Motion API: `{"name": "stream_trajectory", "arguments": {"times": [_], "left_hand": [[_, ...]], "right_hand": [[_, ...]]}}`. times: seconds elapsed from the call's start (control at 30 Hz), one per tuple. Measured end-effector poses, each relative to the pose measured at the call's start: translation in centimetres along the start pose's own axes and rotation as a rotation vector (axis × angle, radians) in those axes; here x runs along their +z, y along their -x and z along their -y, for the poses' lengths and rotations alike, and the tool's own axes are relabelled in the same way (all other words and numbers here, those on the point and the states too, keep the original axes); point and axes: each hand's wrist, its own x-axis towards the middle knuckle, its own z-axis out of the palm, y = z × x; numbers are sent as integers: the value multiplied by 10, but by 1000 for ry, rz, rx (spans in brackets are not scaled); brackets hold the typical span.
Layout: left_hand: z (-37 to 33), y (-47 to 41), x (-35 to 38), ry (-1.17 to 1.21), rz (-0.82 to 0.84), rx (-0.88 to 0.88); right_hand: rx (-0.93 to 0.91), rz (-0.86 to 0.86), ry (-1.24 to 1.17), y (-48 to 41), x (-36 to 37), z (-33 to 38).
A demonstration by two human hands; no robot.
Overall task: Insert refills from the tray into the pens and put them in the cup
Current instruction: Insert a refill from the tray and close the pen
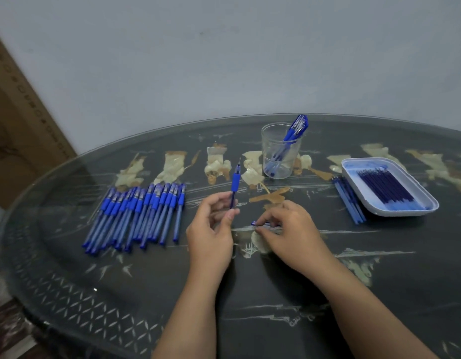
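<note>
My left hand (pixel 214 229) pinches an uncapped blue pen (pixel 235 181) near its lower end, tip pointing up and away. My right hand (pixel 286 229) pinches a small blue pen part (pixel 260 224), likely the cap, lying flat on the glass. A row of several capped blue pens (pixel 138 213) lies to the left. A clear cup (pixel 272 158) at the back holds a few finished pens (pixel 294 133). The white tray (pixel 429 198) at the right holds several dark blue refills (pixel 385 186).
A few loose blue pieces (pixel 348 200) lie against the tray's left side. The round glass-topped table (pixel 250 307) has a dark patterned surface; its edge curves along the left and back. A wall stands behind and a brown board (pixel 19 120) leans at the left.
</note>
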Motion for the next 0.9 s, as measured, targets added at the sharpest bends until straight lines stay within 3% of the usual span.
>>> {"name": "stream_trajectory", "arguments": {"times": [0.17,0.3,0.67,0.9], "left_hand": [[3,-1,-2,-8,15,-6],[4,-1,-2,-67,57,-10],[4,-1,0,-178,141,46],[5,0,1,-189,157,63]], "right_hand": [[187,-102,-509,-11,-32,21],[189,-165,-825,-13,-48,34],[232,-153,-976,-14,-54,33],[201,-73,-733,-15,-49,25]]}}
